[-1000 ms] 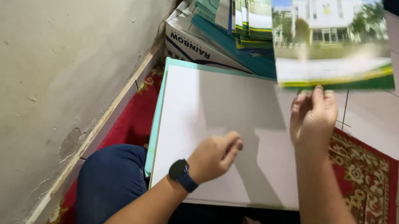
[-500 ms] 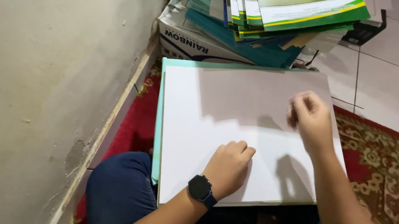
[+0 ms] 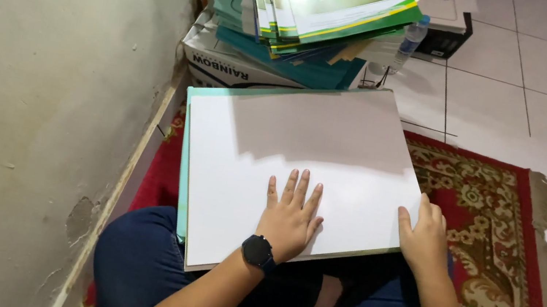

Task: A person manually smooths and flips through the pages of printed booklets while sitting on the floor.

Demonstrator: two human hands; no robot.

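White board [image 3: 289,149] is lying across the lap in the middle of the frame. Left hand [image 3: 289,215] is pressing flat on it, fingers spread, gripping nothing. Right hand [image 3: 422,238] is curling over its lower right edge. Teal-green folders [image 3: 312,12] are sitting stacked at the top.

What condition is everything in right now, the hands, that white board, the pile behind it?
Left hand: flat, fingers spread, pressing on the white board.
Right hand: gripping the board's right edge.
White board: lying blank side up across the lap.
Stack of green booklets: piled unevenly, fanned out, on a cardboard box.
Plastic bottle: upright.
Red rug: flat on the floor.
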